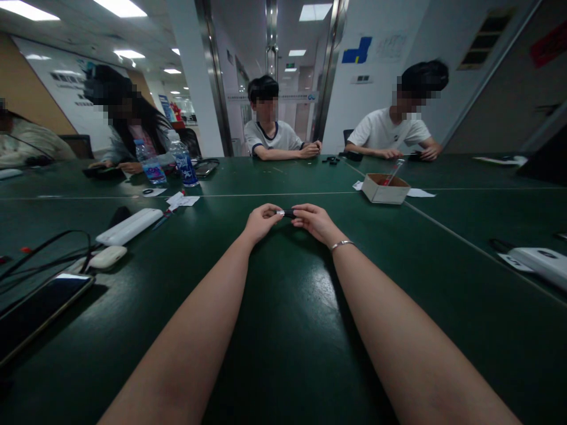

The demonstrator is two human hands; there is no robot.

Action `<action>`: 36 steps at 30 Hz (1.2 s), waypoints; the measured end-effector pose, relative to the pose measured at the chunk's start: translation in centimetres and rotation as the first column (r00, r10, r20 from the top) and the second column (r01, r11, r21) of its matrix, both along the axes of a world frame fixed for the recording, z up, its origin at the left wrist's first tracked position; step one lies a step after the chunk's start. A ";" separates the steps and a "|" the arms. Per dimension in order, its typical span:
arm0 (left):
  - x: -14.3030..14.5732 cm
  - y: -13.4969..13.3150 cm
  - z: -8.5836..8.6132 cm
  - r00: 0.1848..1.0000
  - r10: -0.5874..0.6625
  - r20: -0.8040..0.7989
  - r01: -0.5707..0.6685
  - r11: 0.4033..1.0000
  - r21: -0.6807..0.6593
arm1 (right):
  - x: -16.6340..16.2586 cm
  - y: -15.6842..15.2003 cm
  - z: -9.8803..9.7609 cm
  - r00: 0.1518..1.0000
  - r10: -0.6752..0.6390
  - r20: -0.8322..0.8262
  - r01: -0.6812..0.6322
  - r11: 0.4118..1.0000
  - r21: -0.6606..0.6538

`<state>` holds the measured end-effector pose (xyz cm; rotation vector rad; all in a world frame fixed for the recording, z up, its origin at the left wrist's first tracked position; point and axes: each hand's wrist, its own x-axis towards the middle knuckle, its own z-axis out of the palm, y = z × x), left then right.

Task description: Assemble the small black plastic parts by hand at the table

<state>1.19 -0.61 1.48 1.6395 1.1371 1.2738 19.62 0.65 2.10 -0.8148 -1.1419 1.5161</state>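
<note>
Both arms reach forward over the dark green table [292,319], and the hands meet above its middle. A small black stick-shaped thing with a silver end [289,213] lies level between them; its exact kind is too small to make out. My left hand [262,223] pinches the silver end between thumb and fingers. On the black end, my right hand [313,222] has its thumb and fingers closed. A silver bracelet [342,244] circles the right wrist.
A cardboard box [385,190] stands ahead to the right. At the left lie a white power bank [130,226], a white case [108,257], cables and a phone [44,313]. Two water bottles [185,162] stand farther back. Several people sit across the table.
</note>
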 end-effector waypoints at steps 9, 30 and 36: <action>0.3 -0.5 0.8 0.999 0.037 0.000 -0.037 0.993 -0.113 | 0.1 0.0 -0.1 1.000 0.012 0.013 -0.013 0.999 0.030; 0.3 0.0 0.1 0.998 0.044 -0.047 -0.044 0.999 0.005 | 0.0 0.3 -0.4 1.000 -0.011 0.013 0.011 1.000 0.026; 0.2 0.5 -0.3 0.993 0.072 -0.095 -0.081 0.992 -0.101 | 0.1 0.3 -0.4 0.999 0.010 0.042 -0.012 0.999 0.032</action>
